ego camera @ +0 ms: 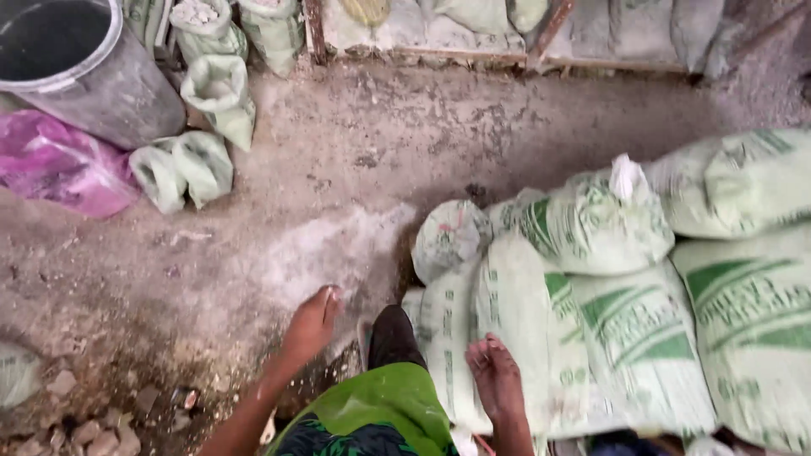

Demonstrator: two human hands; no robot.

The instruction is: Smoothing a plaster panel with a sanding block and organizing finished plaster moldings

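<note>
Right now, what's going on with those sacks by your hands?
A person stands on a dusty concrete floor beside a pile of white-and-green woven sacks. The right hand rests open on the nearest sack, gripping nothing. The left hand hangs empty over the floor. To the upper left stand a grey bucket, a pink plastic bag and several smaller tied sacks.
</note>
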